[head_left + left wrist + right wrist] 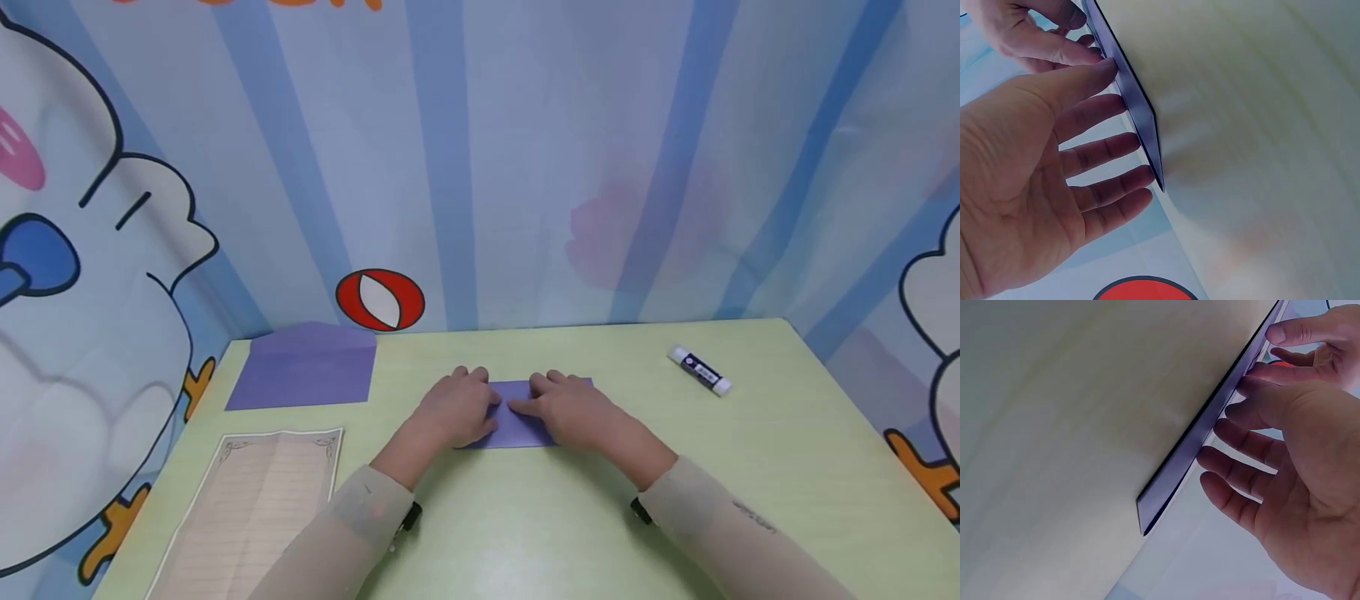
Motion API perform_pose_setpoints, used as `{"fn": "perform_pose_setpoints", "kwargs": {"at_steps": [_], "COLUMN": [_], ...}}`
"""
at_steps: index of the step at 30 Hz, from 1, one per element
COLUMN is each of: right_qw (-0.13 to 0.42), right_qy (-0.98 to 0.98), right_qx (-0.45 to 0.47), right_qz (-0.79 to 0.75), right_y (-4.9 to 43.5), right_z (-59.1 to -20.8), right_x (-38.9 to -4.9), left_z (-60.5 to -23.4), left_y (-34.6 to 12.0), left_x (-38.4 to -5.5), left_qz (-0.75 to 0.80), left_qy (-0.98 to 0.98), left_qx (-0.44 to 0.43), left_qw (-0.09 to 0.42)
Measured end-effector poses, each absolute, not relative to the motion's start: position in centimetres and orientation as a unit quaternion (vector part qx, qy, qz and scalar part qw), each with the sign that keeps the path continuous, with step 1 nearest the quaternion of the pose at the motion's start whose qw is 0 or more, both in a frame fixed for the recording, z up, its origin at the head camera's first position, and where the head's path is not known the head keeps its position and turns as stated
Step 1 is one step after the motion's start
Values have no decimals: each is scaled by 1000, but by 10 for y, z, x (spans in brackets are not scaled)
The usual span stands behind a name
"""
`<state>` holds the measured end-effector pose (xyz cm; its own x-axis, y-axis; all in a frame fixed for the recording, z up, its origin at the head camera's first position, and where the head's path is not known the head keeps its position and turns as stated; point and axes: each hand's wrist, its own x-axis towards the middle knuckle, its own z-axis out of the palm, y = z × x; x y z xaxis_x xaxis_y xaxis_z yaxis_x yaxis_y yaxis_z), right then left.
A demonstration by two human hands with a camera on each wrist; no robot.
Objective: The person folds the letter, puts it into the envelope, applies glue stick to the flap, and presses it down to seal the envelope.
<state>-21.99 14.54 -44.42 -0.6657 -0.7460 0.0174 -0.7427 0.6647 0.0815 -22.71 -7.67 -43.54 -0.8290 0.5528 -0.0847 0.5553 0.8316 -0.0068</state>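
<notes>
A purple folded paper [517, 432] lies flat on the table in front of me in the head view. My left hand [459, 407] rests on its left part, thumb and fingertips touching the surface. On its right part, my right hand [577, 410] presses with its fingertips, the index finger stretched towards the left hand. In the left wrist view the fingers [1107, 150] reach out fairly straight against the purple paper [1140, 115]. The right wrist view shows the right hand's fingers [1241, 475] spread loosely along the edge of the paper [1175, 469]. Neither hand grips it.
A purple envelope [300, 375] with its flap raised lies at the back left. Nearer, a lined letter sheet [247, 500] with a decorated border lies partly under the left sleeve. A glue stick [699, 370] is at the back right. A patterned backdrop stands behind the table [787, 467].
</notes>
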Motion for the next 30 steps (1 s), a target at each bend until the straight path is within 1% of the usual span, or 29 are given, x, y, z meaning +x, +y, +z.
{"fn": "perform_pose_setpoints", "kwargs": {"at_steps": [7,10,19,25,30], "right_qw": [9,1,-44,-41,-33], "right_qy": [-919,-924,-944,-944,-941], "right_qx": [393,382,326,328,336], "right_qz": [-30,-26,9,9,3], "right_y": [151,161,198,202,199], "right_z": [-443,-441,-437,-437,-435], "right_x": [-222,-224,-229,-229,-227], "left_z": [-437,-437,-434,-433,-436], "left_y": [-77,-77,-75,-66,-53], "left_x": [-228,-228,-226,-220,-213], "left_qz": [-24,-27,-34,-58,-68], "left_qy": [956,955,956,957,949], "left_qx": [288,290,288,282,308], "left_qw": [46,48,44,38,30]}}
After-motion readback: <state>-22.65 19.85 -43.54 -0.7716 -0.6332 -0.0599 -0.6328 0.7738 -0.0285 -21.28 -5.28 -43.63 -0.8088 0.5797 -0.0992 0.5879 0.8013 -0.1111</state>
